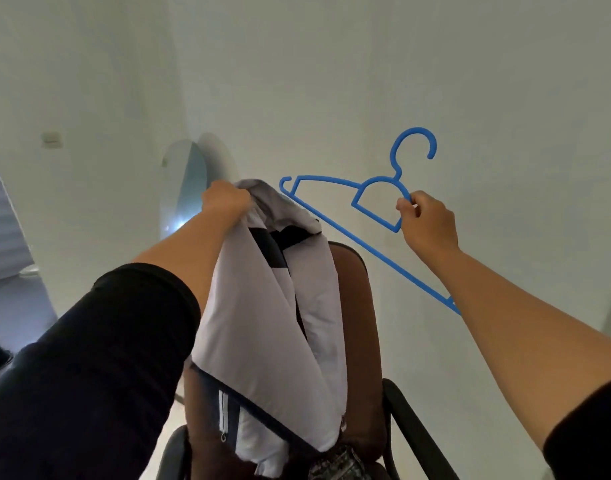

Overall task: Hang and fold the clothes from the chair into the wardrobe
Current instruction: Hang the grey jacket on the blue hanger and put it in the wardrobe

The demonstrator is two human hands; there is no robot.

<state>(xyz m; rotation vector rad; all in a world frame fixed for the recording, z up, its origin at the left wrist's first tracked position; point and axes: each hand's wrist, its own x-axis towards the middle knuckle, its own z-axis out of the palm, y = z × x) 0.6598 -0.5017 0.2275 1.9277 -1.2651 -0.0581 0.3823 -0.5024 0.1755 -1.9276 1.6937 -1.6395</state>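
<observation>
Left hand (pixel 224 199) raised, fingers curled tight round the top edge of a white jacket (pixel 262 306) with dark trim. Jacket hanging from that grip, draped down in front of the brown chair (pixel 359 306); lower hem with dark border and white stripes down at seat level. Zip pull visible near the hem. Patterned dark cloth (pixel 338 462) lying on the seat beneath the jacket.

Right hand (pixel 427 220) pinching a blue plastic hanger (pixel 376 216) at the neck, thumb and fingers closed on the frame. Hook pointing up, bar tilted down to the right, passing behind the forearm. Hanger just beside the jacket top; contact between them not discernible.

Pale wall (pixel 331 64) behind. Black armrest (pixel 411 420) at lower right.
</observation>
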